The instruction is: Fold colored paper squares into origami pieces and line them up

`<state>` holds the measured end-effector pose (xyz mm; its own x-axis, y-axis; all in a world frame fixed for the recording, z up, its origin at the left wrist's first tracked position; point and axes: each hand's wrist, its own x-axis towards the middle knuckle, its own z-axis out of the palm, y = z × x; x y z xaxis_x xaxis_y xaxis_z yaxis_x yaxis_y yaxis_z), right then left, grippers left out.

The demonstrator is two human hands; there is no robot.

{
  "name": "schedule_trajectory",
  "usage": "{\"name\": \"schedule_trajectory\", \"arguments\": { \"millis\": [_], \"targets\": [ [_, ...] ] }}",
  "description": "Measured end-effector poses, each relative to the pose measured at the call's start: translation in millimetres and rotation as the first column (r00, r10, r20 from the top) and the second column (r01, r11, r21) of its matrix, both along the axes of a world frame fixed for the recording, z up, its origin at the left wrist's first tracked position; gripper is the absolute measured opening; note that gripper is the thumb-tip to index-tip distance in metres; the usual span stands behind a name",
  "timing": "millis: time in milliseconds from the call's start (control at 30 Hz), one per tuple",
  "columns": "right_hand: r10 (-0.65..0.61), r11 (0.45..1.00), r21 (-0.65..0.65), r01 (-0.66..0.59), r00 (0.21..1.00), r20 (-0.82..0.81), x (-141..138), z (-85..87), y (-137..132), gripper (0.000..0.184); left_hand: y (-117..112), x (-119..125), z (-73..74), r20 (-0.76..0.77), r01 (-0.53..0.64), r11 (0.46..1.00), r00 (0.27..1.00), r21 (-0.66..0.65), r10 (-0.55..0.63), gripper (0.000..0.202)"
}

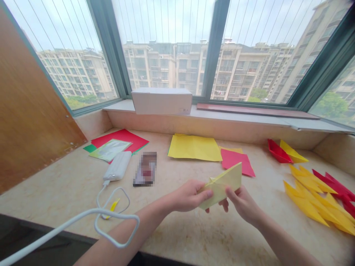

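Note:
My left hand (188, 195) and my right hand (241, 203) both pinch a folded piece of pale yellow paper (222, 186), held just above the marble counter (194, 236). Its pointed shape stands between my hands, and my fingers cover parts of its lower edges. A red paper square (235, 162) lies just beyond my right hand, partly under a yellow sheet (194, 147). Further right lie several folded yellow and red paper pieces (310, 195).
A white power bank (118, 166) with a white cable (111, 201), a blurred phone (145, 169), and a booklet (110, 149) on red paper (119, 138) lie at left. A white box (161, 101) stands on the windowsill. A wooden panel (33, 99) rises at far left.

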<state>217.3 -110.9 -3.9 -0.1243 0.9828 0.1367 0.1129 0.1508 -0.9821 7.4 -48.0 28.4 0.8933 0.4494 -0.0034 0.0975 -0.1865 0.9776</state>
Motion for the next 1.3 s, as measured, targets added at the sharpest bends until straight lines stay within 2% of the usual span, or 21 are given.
{"name": "schedule_trajectory", "arguments": {
  "millis": [200,400,533,733,933,1000,1100,1200,1300],
  "targets": [
    [-0.167,0.986,-0.016,0.168,0.986,0.026,-16,-4.7,-1,0.061,-1,4,-6.6,-0.020,-0.046,0.999,0.999,0.022,0.047,0.053],
    [-0.080,0.996,-0.049,0.075,0.992,-0.094,-20,-7.1,3,0.057,-5,8,-4.1,-0.002,-0.041,0.999,0.999,0.025,0.041,0.052],
    [-0.108,0.992,-0.082,0.095,0.981,-0.161,-24,-10.0,4,0.053,-7,9,-3.7,-0.030,-0.091,0.996,0.995,0.023,0.091,0.052],
    [-0.024,1.000,0.005,0.024,1.000,0.000,-19,-4.5,4,0.061,-8,12,-4.2,-0.003,-0.078,0.995,0.997,-0.065,0.078,0.052],
    [-0.035,0.999,-0.005,0.035,0.997,0.063,-11,-1.2,12,0.067,-9,14,-8.5,0.033,-0.170,0.977,0.984,-0.129,0.176,0.053],
    [-0.073,0.997,0.015,0.072,0.996,0.056,-7,-0.9,15,0.066,-9,12,-6.9,0.059,-0.185,0.968,0.979,-0.171,0.197,0.056],
    [-0.186,0.982,0.043,0.185,0.983,0.014,-3,0.1,19,0.054,-7,9,-1.7,0.102,-0.197,0.959,0.970,-0.205,0.221,0.054],
    [-0.193,0.980,0.047,0.195,0.980,-0.050,-4,0.2,21,0.047,-4,7,0.7,0.102,-0.196,0.961,0.970,-0.193,0.219,0.049],
    [-0.207,0.976,0.048,0.213,0.973,-0.105,-7,-1.5,23,0.050,-2,7,-2.1,0.084,-0.188,0.963,0.975,-0.191,0.207,0.053]
  ]
}}
